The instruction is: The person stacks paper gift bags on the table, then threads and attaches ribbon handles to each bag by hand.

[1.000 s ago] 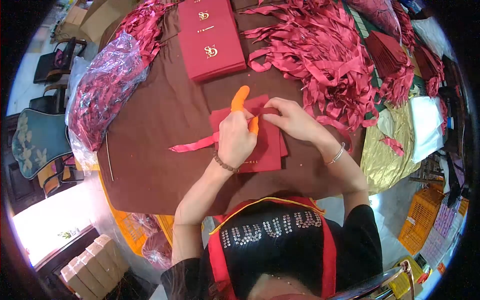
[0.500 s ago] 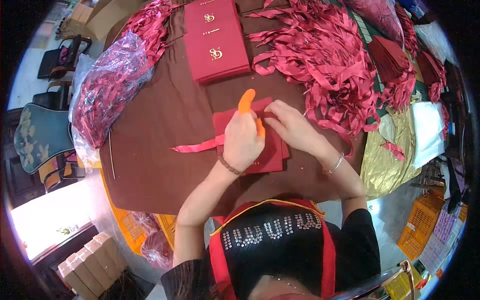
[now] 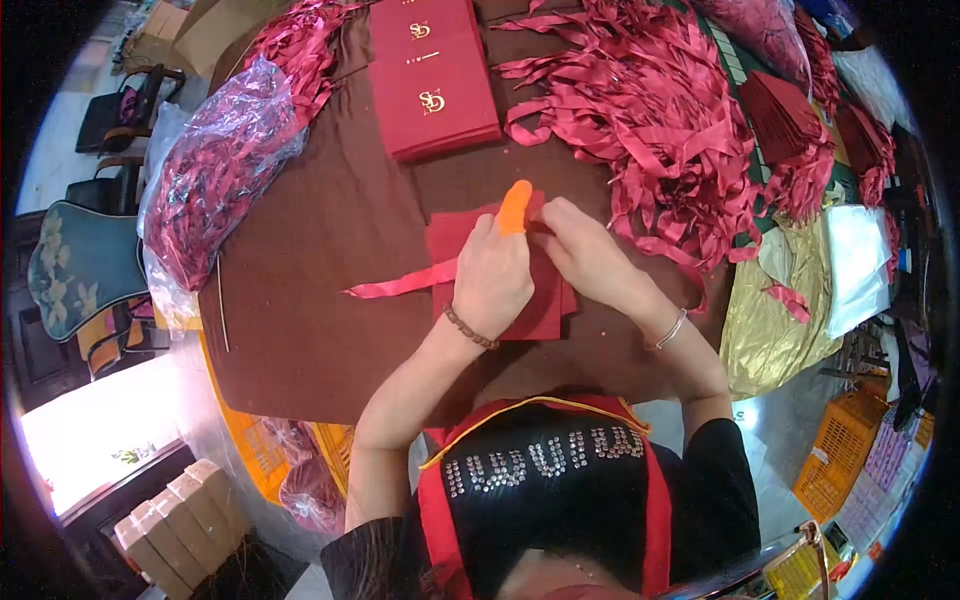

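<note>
Red ribbon [image 3: 402, 282], one — beside curled left hand [image 3: 494, 278]; right hand [image 3: 592, 258] curled, both grips hidden.

On the table [image 3: 330, 220], cards [image 3: 545, 300] lie before the stack [image 3: 436, 90], bagged ribbons [image 3: 215, 190] left, loose ribbons [image 3: 660, 140] right.

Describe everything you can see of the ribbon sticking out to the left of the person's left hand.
The ribbon is a flat, narrow strip, pinkish red and glossy like satin. It slants out from the left hand, across the edge of the red card and onto the brown tablecloth. Its free end looks pointed. The rest is hidden by the hand; whether it is gripped cannot be told.
</note>
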`<state>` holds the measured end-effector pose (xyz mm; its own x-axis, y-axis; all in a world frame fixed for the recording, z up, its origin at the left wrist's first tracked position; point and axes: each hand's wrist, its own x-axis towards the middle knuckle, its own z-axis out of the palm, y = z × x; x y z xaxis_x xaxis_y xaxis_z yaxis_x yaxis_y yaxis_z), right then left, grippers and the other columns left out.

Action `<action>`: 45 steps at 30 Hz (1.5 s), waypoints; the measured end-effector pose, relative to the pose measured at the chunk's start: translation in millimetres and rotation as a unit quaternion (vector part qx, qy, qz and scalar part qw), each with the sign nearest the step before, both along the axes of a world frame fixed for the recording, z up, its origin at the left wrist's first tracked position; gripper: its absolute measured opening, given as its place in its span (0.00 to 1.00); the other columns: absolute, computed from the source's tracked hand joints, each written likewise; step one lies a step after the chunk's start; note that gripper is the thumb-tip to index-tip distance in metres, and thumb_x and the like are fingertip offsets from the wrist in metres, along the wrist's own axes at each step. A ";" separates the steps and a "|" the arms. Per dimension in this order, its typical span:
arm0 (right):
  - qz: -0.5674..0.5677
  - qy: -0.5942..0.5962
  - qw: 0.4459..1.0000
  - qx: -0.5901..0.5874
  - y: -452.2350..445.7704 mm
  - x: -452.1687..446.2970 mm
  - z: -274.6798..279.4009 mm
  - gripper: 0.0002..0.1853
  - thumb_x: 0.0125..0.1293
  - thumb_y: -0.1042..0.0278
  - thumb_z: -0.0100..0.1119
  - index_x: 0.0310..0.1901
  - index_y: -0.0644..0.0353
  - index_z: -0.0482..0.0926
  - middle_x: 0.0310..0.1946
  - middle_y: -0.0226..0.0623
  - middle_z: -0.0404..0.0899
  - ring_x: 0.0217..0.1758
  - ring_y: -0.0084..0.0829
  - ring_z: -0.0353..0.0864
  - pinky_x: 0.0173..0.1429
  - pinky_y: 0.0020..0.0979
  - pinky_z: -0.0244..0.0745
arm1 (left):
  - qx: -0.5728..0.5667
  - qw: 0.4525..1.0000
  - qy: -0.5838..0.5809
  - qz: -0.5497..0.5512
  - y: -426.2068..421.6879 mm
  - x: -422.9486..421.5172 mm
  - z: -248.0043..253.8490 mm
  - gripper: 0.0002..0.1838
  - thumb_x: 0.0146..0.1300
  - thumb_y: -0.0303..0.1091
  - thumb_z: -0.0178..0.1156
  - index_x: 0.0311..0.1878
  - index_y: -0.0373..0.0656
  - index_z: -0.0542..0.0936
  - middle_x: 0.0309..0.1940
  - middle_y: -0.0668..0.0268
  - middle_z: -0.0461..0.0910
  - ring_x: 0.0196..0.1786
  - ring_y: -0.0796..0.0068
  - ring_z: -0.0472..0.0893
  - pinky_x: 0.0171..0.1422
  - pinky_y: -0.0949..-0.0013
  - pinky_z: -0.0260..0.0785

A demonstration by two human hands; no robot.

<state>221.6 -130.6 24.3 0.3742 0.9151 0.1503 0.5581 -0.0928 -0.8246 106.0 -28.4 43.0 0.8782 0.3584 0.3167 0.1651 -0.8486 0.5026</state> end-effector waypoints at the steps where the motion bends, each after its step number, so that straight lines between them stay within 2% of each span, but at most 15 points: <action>1: 0.004 -0.004 1.000 0.023 0.1 0.0 0.4 0.11 0.58 0.79 0.49 0.44 0.64 0.69 0.34 0.50 0.68 0.39 0.55 0.70 0.41 0.46 0.67 | 0.030 0.999 -0.004 -0.017 0.0 2.4 2.6 0.16 0.40 0.18 0.51 0.39 0.27 0.71 0.31 0.53 0.71 0.31 0.58 0.68 0.34 0.61 0.65; 5: -0.005 -0.002 1.000 -0.002 0.4 -0.9 4.0 0.12 0.58 0.79 0.49 0.44 0.63 0.70 0.34 0.50 0.69 0.39 0.54 0.71 0.41 0.46 0.68 | 0.158 0.985 0.022 -0.069 3.0 1.8 -0.2 0.17 0.39 0.19 0.52 0.38 0.29 0.72 0.28 0.56 0.70 0.31 0.58 0.68 0.34 0.61 0.64; 9: -0.011 0.039 0.999 0.017 1.4 3.5 6.7 0.11 0.60 0.76 0.51 0.45 0.65 0.70 0.37 0.48 0.71 0.40 0.50 0.72 0.43 0.40 0.69 | 0.166 0.984 -0.023 -0.065 9.2 1.7 -3.0 0.13 0.44 0.21 0.53 0.36 0.31 0.72 0.27 0.56 0.70 0.31 0.59 0.69 0.33 0.61 0.65; 11: -0.020 0.039 0.998 0.048 0.1 5.2 -6.5 0.12 0.62 0.71 0.52 0.45 0.67 0.70 0.37 0.44 0.72 0.36 0.37 0.72 0.40 0.31 0.68 | 0.001 0.999 0.025 0.024 5.0 -1.7 -1.1 0.13 0.53 0.20 0.55 0.43 0.30 0.71 0.39 0.50 0.75 0.35 0.54 0.76 0.38 0.61 0.70; 14: -0.027 0.104 0.993 -0.047 -1.6 5.7 6.5 0.12 0.62 0.69 0.53 0.44 0.67 0.70 0.34 0.40 0.71 0.32 0.28 0.69 0.37 0.27 0.66 | -0.096 0.994 0.009 0.059 6.9 -9.9 -11.2 0.14 0.56 0.21 0.57 0.46 0.32 0.71 0.38 0.52 0.77 0.34 0.57 0.79 0.36 0.65 0.71; 15: -0.026 0.105 0.993 -0.047 -1.2 5.9 7.3 0.12 0.62 0.69 0.53 0.44 0.67 0.70 0.34 0.40 0.71 0.32 0.28 0.69 0.37 0.27 0.66 | -0.139 0.988 -0.037 0.060 8.0 -9.6 -10.9 0.11 0.53 0.22 0.57 0.40 0.33 0.72 0.35 0.52 0.78 0.34 0.56 0.79 0.36 0.62 0.71; 17: -0.023 0.135 0.989 -0.063 -1.0 7.2 7.7 0.13 0.62 0.67 0.54 0.44 0.67 0.70 0.33 0.37 0.70 0.29 0.23 0.65 0.34 0.24 0.64 | -0.185 0.980 -0.044 0.055 12.8 -12.6 -9.9 0.12 0.53 0.21 0.58 0.42 0.33 0.72 0.35 0.53 0.78 0.34 0.56 0.78 0.36 0.62 0.71; 20: -0.029 0.128 0.991 -0.040 -0.3 5.8 0.6 0.12 0.63 0.67 0.54 0.44 0.66 0.70 0.33 0.36 0.71 0.29 0.23 0.66 0.33 0.25 0.64 | -0.265 0.962 -0.035 0.062 11.8 -12.6 0.1 0.12 0.53 0.21 0.58 0.42 0.34 0.74 0.34 0.54 0.78 0.35 0.56 0.78 0.38 0.62 0.71; 23: -0.030 0.123 0.992 -0.021 -0.8 6.2 -2.9 0.12 0.63 0.67 0.54 0.44 0.66 0.71 0.33 0.37 0.71 0.29 0.22 0.66 0.33 0.25 0.64 | -0.173 0.982 -0.065 0.038 14.6 -14.0 -3.3 0.11 0.51 0.19 0.56 0.40 0.36 0.76 0.32 0.55 0.77 0.36 0.56 0.77 0.38 0.62 0.70; 25: -0.030 0.121 0.992 -0.032 -1.2 6.5 -0.2 0.12 0.63 0.67 0.54 0.44 0.66 0.71 0.33 0.37 0.71 0.29 0.22 0.66 0.33 0.25 0.64 | -0.087 0.995 -0.053 0.024 17.1 -15.0 -6.3 0.10 0.53 0.17 0.57 0.40 0.35 0.77 0.34 0.56 0.79 0.36 0.60 0.79 0.41 0.68 0.71; 32: -0.030 0.102 0.994 -0.030 -1.5 6.0 0.5 0.12 0.62 0.67 0.54 0.43 0.66 0.71 0.32 0.37 0.70 0.27 0.23 0.65 0.31 0.25 0.63 | -0.086 0.992 -0.088 0.015 8.3 -5.4 -10.1 0.11 0.53 0.17 0.57 0.41 0.36 0.77 0.33 0.56 0.79 0.35 0.58 0.79 0.38 0.66 0.71; 34: -0.028 0.105 0.994 -0.030 -1.2 7.0 1.8 0.12 0.61 0.68 0.55 0.43 0.66 0.71 0.32 0.38 0.70 0.28 0.23 0.66 0.32 0.25 0.63 | -0.123 0.988 -0.088 0.038 5.9 -1.7 -6.1 0.09 0.50 0.18 0.56 0.37 0.35 0.75 0.34 0.54 0.77 0.33 0.51 0.76 0.35 0.58 0.69; 37: -0.031 0.118 0.992 -0.034 -1.1 4.6 6.4 0.11 0.61 0.69 0.55 0.42 0.66 0.71 0.32 0.38 0.70 0.28 0.25 0.67 0.32 0.26 0.64 | -0.148 0.986 -0.067 0.047 8.8 -4.0 -7.0 0.07 0.51 0.19 0.58 0.34 0.34 0.72 0.33 0.53 0.77 0.32 0.49 0.76 0.33 0.56 0.69; 40: -0.029 0.088 0.996 0.017 1.3 6.2 -4.7 0.11 0.61 0.70 0.55 0.41 0.66 0.71 0.32 0.38 0.70 0.26 0.26 0.66 0.31 0.27 0.63 | -0.122 0.990 -0.058 0.044 10.8 -6.3 -13.7 0.09 0.50 0.20 0.60 0.32 0.35 0.70 0.32 0.53 0.77 0.31 0.50 0.76 0.32 0.56 0.69; 45: -0.026 0.096 0.995 -0.019 -1.3 4.9 6.8 0.11 0.60 0.70 0.55 0.42 0.67 0.71 0.33 0.40 0.71 0.31 0.31 0.70 0.36 0.29 0.66 | -0.112 0.992 -0.049 0.040 11.8 -5.3 -19.0 0.09 0.49 0.19 0.59 0.33 0.36 0.70 0.30 0.54 0.77 0.30 0.54 0.77 0.32 0.59 0.69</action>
<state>226.4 -131.8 31.0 0.4403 0.8971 0.0363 0.3836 -0.1513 -0.9110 100.6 -16.6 24.1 0.8129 0.4967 0.3040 0.1688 -0.7006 0.6933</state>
